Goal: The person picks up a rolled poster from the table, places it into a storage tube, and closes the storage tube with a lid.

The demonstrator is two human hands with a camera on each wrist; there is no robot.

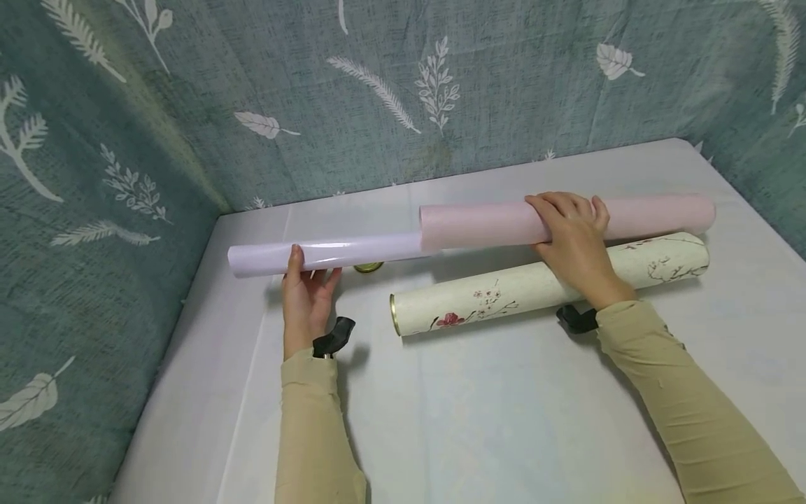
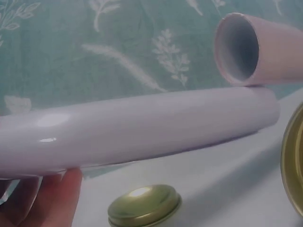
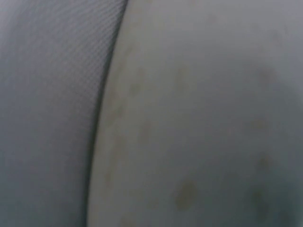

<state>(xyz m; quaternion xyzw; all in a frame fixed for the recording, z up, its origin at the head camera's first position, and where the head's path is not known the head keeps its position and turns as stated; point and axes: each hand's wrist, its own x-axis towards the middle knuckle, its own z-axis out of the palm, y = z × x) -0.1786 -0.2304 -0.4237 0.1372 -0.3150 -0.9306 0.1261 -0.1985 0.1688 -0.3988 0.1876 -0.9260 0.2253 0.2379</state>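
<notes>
My left hand (image 1: 306,304) grips a glossy pale lavender roll (image 1: 327,254) near its left end, thumb in front and fingers beneath. My right hand (image 1: 579,241) is over a pink tube (image 1: 485,225) and grips it around the middle. In the left wrist view the tube's hollow mouth (image 2: 239,49) is visible, and the roll (image 2: 142,127) lies outside it, its right end just below the rim. Below my right hand lies a cream tube (image 1: 478,301) with painted blossoms and a gold rim. The right wrist view is blurred; a pale, spotted surface (image 3: 189,118) fills most of it.
A gold lid (image 1: 368,267) lies on the white-covered table (image 1: 491,420), partly behind the lavender roll. Green leaf-patterned cloth (image 1: 378,140) rises at the back and left side.
</notes>
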